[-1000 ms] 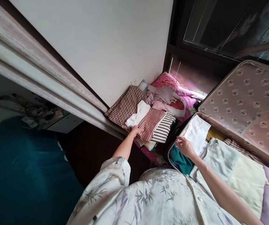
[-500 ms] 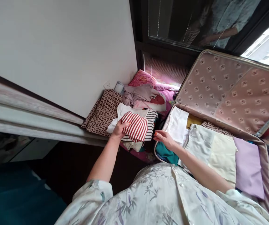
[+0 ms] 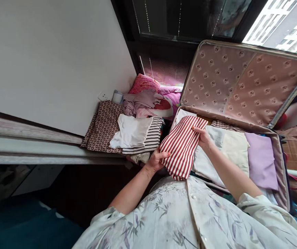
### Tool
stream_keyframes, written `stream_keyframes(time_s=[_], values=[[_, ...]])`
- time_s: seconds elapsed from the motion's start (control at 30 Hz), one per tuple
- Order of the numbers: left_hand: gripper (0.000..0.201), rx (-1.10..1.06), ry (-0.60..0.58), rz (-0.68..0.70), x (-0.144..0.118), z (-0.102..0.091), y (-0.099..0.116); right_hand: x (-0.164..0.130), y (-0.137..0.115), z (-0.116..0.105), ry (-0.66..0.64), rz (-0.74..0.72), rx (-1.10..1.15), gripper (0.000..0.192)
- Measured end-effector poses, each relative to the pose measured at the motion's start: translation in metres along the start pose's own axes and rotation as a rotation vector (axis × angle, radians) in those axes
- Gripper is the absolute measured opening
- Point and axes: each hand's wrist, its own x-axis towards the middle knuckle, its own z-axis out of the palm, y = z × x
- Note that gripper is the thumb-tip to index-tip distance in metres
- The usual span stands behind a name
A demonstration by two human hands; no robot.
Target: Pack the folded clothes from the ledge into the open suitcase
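Now both hands hold a folded red-and-white striped garment (image 3: 182,147) over the near edge of an open suitcase (image 3: 280,166).

Reaching forward from the sleeve, the left hand (image 3: 156,159) grips the garment's 9 o'clock edge, fingers closed on the cloth with the thumb on top. At about 2 o'clock on the garment, the right hand (image 3: 202,137) pinches the far edge, forearm angled across the case. Inside the suitcase lie folded white (image 3: 208,162), cream (image 3: 235,152) and lilac (image 3: 261,160) pieces, its patterned lid (image 3: 241,83) propped open. At 9 o'clock from the garment sits a pile with a white top (image 3: 131,131) over a black-striped one (image 3: 152,140).
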Motion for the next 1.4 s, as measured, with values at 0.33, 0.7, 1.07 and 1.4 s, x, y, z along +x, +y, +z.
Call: stream_keyframes(time_s=[0.33, 0.7, 1.07, 1.4], values=[[0.071, 1.148, 0.241, -0.190, 0.048, 0.020, -0.077, 0.029, 0.065, -0.080, 0.212, -0.224, -0.736, 0.111], [0.062, 1.674, 0.114, -0.138, 0.015, 0.023, -0.060, 0.022, 0.059, -0.063, 0.128, -0.328, -1.141, 0.084], [0.103, 1.801, -0.268, -0.074, 0.069, 0.015, -0.076, 0.025, 0.058, -0.004, 0.081, -0.390, -1.735, 0.076], [0.094, 1.602, -0.359, -0.053, 0.063, -0.005, -0.085, 0.064, 0.073, -0.002, -0.131, -0.357, -1.877, 0.068]])
